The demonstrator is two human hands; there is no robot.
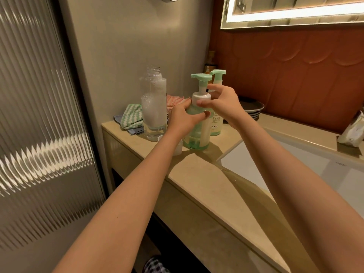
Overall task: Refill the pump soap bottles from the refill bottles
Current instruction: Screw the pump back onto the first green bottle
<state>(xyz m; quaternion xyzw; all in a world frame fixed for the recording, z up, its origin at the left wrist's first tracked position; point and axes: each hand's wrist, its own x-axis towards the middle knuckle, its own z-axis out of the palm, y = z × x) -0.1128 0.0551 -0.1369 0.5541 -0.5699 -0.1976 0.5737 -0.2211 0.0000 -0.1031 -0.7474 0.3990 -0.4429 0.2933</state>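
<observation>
In the middle of the frame, my left hand point(184, 117) wraps round the body of the near pump bottle point(197, 134), which stands upright on the beige counter point(197, 174). My right hand point(224, 104) pinches the bottle's white pump collar point(201, 97) between thumb and fingertips, just below the mint-green pump head. Whether I am tightening or loosening it, I cannot tell.

Progress, as I judge it: the clear refill bottle point(154, 111), left of centre, stands uncapped, foamy inside and nearly drained, while the near pump bottle holds green liquid. That suggests this one is filled and being closed. The second pump bottle point(216, 125), just behind and to the right, has its pump on; its level is hidden, so it may still need filling.

Counted: two pump bottles, one refill bottle, one loose white cap point(177, 148) on the counter beside my left forearm. Behind the refill bottle lie three cloths: green-and-white point(132, 117), pink point(175, 100) and blue point(121, 119). A stack of dark plates point(254, 109) sits right of centre.
</observation>
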